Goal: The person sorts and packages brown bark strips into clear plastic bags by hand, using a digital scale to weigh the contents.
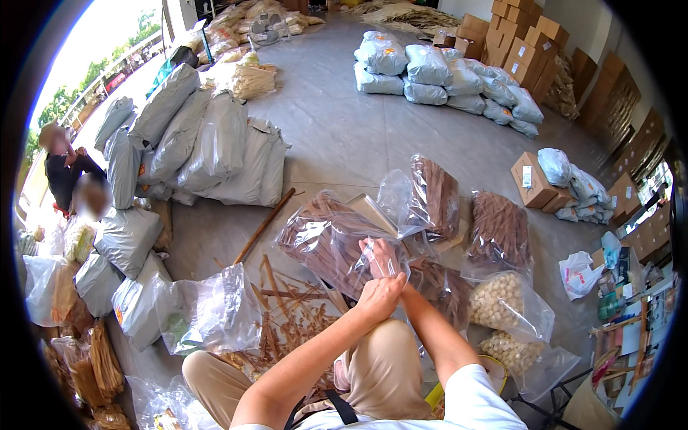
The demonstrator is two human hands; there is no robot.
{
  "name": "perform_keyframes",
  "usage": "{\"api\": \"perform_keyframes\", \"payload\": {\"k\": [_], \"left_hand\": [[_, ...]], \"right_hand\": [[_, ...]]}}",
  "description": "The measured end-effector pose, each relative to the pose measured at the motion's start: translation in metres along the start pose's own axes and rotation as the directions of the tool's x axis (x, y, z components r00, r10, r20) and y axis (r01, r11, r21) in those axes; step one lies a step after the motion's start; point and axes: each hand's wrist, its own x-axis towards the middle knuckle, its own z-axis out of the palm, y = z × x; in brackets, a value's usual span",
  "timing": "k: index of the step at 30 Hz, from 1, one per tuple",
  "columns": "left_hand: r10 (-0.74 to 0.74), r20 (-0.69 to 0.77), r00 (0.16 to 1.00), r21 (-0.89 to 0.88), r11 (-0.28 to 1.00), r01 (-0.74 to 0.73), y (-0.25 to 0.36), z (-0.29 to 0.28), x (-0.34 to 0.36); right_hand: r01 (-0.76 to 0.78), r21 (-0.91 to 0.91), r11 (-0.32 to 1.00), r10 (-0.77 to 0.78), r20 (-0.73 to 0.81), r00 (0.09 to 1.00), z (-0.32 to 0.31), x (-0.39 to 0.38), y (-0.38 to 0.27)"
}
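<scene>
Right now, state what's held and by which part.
The right hand shows through the clear bag of brown strips, the left hand curled at the right wrist. Whether either grips the bag cannot be told.

Piled grey sacks (pixel 218 147), stacked cartons (pixel 527 61) and, far back, what seem pale dried stalks (pixel 412 17) show a packing workshop.

The strips (pixel 322 236) are reddish brown, the round pieces (pixel 496 302) cream, the sacks (pixel 216 147) silvery grey.

Grey floor (pixel 326 136): wooden stick (pixel 265 224), bagged brown strips (pixel 499 231) mid-floor; stacked grey sacks (pixel 218 147) toward left edge; cardboard boxes (pixel 530 63) near far right corner.
</scene>
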Motion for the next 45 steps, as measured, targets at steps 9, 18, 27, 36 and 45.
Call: {"api": "perform_keyframes", "payload": {"k": [9,18,27,36,45], "left_hand": [[0.018,-0.076,0.997,-0.055,0.998,-0.022,-0.001,0.004,0.001],[-0.004,-0.057,0.998,-0.095,0.996,-0.001,0.003,0.001,0.002],[-0.060,-0.037,0.998,-0.058,0.997,0.058,0.000,0.003,0.000],[-0.028,-0.058,0.998,-0.058,0.998,0.025,-0.004,0.004,-0.003],[-0.030,-0.050,0.998,-0.082,0.996,0.026,0.001,0.002,0.000]], "right_hand": [[0.202,-0.209,0.957,-0.186,0.094,0.978,-0.002,0.004,0.005],[0.159,-0.140,0.977,-0.135,0.164,0.977,0.011,0.009,0.018],[0.129,-0.094,0.987,-0.113,0.159,0.981,0.030,-0.015,0.019],[0.116,-0.114,0.987,-0.067,0.365,0.929,0.011,-0.003,0.000],[0.058,-0.192,0.980,0.019,0.375,0.927,0.023,0.000,0.003]]}}
